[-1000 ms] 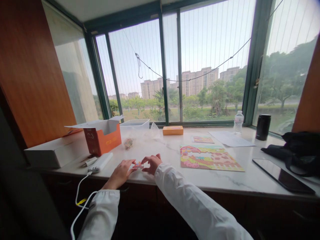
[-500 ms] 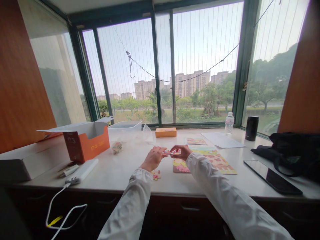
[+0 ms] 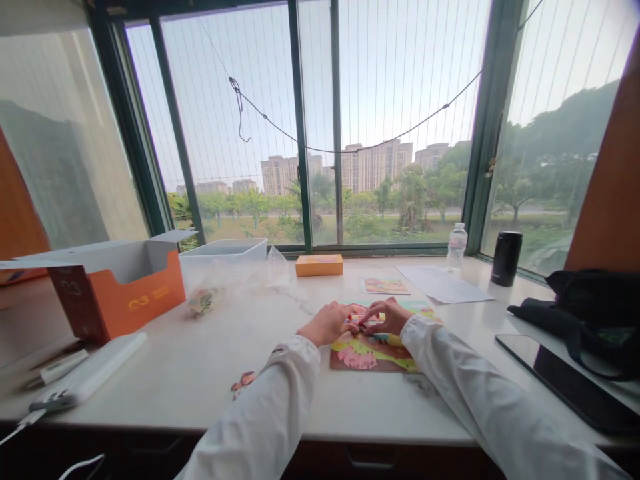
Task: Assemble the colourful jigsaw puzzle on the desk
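Observation:
A colourful jigsaw puzzle [image 3: 356,358] lies flat on the table, showing pink, yellow-green and brown patches. My left hand [image 3: 330,323] is over its upper left part, fingers closed at a small puzzle piece [image 3: 361,327]. From the other side my right hand [image 3: 389,316] pinches at the same spot, thumb and forefinger nearly meeting the left fingertips. The fingers hide most of the piece. My right sleeve covers the right part of the puzzle. Loose reddish puzzle pieces [image 3: 243,381] lie left of my left forearm.
Behind the puzzle are a small picture card [image 3: 385,286], a paper sheet [image 3: 443,283] and an orange box [image 3: 319,265]. A bottle [image 3: 457,247], black tumbler [image 3: 507,259] and tablet [image 3: 550,373] stand or lie right. Left are an open carton [image 3: 135,300], clear bin [image 3: 225,253] and plastic bag [image 3: 204,301].
Both hands have moved from beside the puzzle's left edge, where they held a small colourful piece between them, onto the puzzle. The camera view has shifted nearer the table.

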`<state>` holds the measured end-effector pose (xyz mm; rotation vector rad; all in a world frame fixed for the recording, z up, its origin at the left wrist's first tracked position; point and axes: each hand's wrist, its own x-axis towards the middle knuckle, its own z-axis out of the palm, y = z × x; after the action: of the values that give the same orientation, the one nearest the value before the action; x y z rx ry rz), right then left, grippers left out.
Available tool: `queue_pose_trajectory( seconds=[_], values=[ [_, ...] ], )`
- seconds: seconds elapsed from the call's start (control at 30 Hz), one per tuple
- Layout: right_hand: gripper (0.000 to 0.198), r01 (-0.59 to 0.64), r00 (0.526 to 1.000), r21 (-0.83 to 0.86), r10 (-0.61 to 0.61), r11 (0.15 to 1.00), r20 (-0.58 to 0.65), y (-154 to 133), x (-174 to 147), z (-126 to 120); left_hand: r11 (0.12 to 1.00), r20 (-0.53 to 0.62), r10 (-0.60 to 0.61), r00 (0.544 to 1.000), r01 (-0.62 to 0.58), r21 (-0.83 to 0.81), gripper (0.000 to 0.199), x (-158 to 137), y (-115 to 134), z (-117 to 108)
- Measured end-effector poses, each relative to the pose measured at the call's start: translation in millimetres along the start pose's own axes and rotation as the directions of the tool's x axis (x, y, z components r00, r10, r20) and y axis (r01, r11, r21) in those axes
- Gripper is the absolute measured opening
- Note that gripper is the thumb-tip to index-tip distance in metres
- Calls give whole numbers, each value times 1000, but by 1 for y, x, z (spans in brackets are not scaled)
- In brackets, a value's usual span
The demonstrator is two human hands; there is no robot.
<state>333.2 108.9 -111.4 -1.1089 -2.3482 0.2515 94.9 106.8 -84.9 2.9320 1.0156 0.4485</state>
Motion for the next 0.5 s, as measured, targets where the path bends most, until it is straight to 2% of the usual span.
queue_pose_trajectory(
  seconds=[0.07,0.23,0.37,0.5],
  values=[
    [26,4,1000,-13,-4,1000,-2,0,-1,3,1000,-12,0,1000,0,-8,43,-2,-1,1],
    [22,22,999,6,-22,1000,-24,4,-6,6,997,-29,-30,999,28,-77,23,-3,-3,3],
    [18,23,997,28,-20,999,-79,6,-9,9,994,-48,-14,999,9,-111,19,-3,-8,6],
    [20,34,998,17,-33,999,-61,4,-8,11,996,-57,-2,998,-3,-90,17,-3,-11,8]
  ],
)
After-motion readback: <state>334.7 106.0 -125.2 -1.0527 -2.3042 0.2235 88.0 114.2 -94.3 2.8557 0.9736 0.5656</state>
